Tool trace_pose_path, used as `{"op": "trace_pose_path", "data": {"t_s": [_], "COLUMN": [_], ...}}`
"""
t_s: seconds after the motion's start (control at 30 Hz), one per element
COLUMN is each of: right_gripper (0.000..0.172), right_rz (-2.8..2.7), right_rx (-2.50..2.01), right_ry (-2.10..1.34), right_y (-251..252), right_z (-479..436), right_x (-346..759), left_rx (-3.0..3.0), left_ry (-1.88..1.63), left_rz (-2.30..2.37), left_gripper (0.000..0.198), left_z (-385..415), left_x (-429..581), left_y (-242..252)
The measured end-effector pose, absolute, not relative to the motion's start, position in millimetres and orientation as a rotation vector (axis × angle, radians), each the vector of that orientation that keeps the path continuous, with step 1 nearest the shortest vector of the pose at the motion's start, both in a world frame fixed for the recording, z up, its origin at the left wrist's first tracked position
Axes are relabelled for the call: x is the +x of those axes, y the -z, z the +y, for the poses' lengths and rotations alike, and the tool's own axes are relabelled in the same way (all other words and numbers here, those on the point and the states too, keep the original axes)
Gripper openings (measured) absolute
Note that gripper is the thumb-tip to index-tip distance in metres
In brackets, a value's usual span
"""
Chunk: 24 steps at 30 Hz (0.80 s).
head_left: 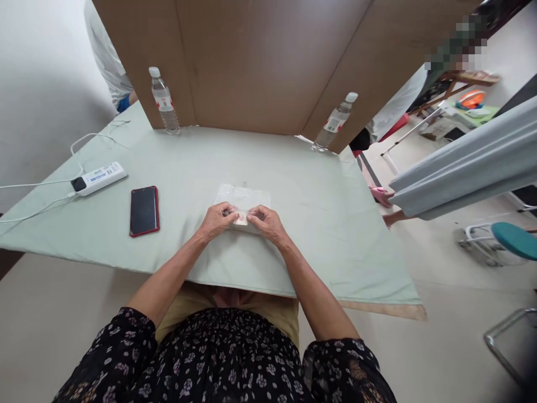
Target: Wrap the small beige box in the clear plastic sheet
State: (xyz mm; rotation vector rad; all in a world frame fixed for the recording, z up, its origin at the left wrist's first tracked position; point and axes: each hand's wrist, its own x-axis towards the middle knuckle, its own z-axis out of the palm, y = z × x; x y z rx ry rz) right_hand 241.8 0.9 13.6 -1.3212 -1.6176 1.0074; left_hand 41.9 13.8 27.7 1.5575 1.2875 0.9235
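My left hand (217, 221) and my right hand (267, 222) meet over the middle of the table, both closed with thumbs and fingertips pinched. Between them is a small cream-coloured flat piece (241, 218), held at its left and right sides; its kind is too small to make out. Under and behind it lies a translucent, crinkled plastic wrapping (245, 195), its near part partly covered by my hands. Whether the cream piece is inside the plastic or on top of it, I cannot tell.
The table wears a pale green cloth (335, 235). To the left lie a red-cased phone (144, 211) and a white power strip (100, 178) with cables. Two water bottles (165, 103) (335, 123) stand against a tall cardboard screen (260, 67). People are partly visible behind it.
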Motion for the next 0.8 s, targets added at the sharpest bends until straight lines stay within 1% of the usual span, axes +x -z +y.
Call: {"op": "trace_pose_path", "data": {"t_s": [0.1,0.4,0.5,0.57,0.7,0.8], "right_gripper": [0.024,0.025,0.022,0.019,0.017,0.018], "right_rz": [-1.645,-1.536,-1.576,-1.633,-1.889,-2.225], "right_rx": [-1.287,-1.333,-1.373,-1.443,-1.490,-1.377], "right_ry": [-0.986,-0.944,-0.905,-0.713,-0.084,0.073], "right_y": [-14,-4,-6,-14,-35,-41], "right_z": [-1,-7,-9,-15,-34,-45], "right_x": [242,234,237,238,233,221], "left_rx": [1.575,1.581,1.588,1.579,1.557,1.586], "left_ry": [-0.930,-0.929,-0.911,-0.895,-0.852,-0.817], "left_rz": [1.266,1.261,1.273,1.275,1.258,1.278], "left_gripper": [0.017,0.020,0.021,0.021,0.022,0.022], "left_z": [14,12,11,11,13,14], "left_x": [41,44,43,43,45,42], "left_y": [-28,-27,-30,-31,-33,-35]}}
